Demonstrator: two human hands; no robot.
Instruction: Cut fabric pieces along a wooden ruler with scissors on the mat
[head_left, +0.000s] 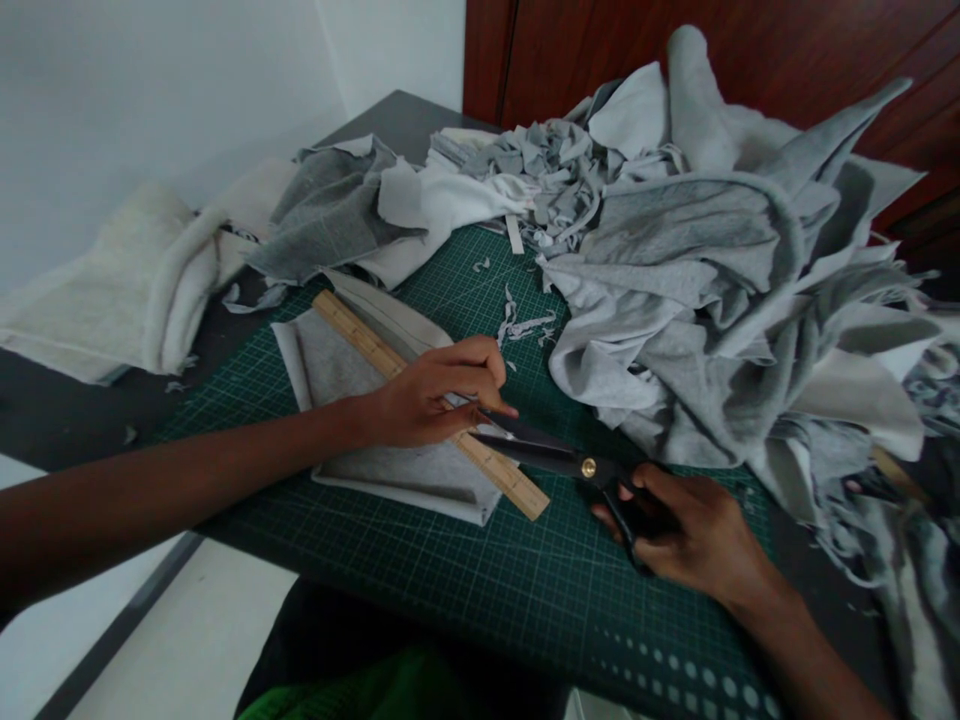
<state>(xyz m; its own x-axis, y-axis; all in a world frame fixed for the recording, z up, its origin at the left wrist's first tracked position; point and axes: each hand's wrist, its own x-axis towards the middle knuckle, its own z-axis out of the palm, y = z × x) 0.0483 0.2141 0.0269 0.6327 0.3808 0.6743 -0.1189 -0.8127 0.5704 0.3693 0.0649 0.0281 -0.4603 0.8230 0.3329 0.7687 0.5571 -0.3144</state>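
My right hand is wrapped round the handles of black scissors, whose blades point left and stand slightly apart. Close to the blade tips, my left hand has its fingers bent and pinched together at the edge of grey fabric. Exactly what lies between those fingertips is hidden. A wooden ruler lies slantwise over the fabric, passing under my left hand. Beneath it all is a green cutting mat with a printed grid.
A big heap of grey fabric covers the right side. Grey cloth pieces and cream fleece lie at the back left. Thin fabric scraps are scattered on the mat. A white wall and a brown wooden panel stand behind.
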